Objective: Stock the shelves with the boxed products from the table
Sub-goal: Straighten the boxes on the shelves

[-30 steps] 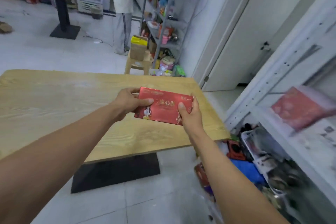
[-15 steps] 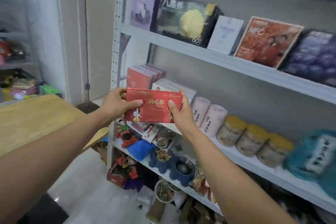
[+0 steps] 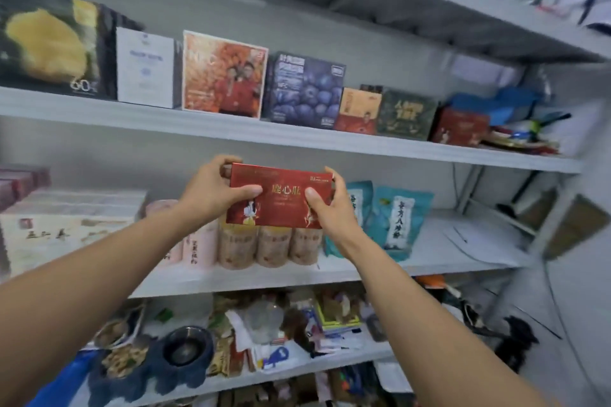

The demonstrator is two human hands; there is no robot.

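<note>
At the bottom of the view, my two bare forearms reach up and forward toward the shelving unit.

1. Left hand (image 3: 211,195): grips the left end of the red box (image 3: 281,205). The thumb lies flat across the front face and the fingers curl over the top edge.
2. Right hand (image 3: 330,211): grips the right end of the same box. The thumb presses on the front face and the fingers wrap behind the right edge.
3. Red box: held level in the air, front face toward me, with gold characters in the middle. It touches no shelf. It sits in front of the gap between the middle shelf (image 3: 446,251) and the upper shelf (image 3: 297,139).

Below the box, the lower shelf holds mixed clutter, including a metal bowl (image 3: 185,345).

Directly behind the box, a row of clear jars (image 3: 274,248) stands on the middle shelf. Pink canisters (image 3: 198,248) stand just beside them on the left, and a wide white box (image 3: 66,235) lies further left. Two teal bags (image 3: 400,218) stand upright to the right of my right hand.

On the upper shelf, boxes stand side by side, from left to right:
- black box with a yellow picture (image 3: 49,43)
- white box (image 3: 145,66)
- orange box (image 3: 224,73)
- blue box (image 3: 304,89)
- small orange box (image 3: 358,109)
- dark green box (image 3: 406,114)
- second red box (image 3: 463,125)
</note>
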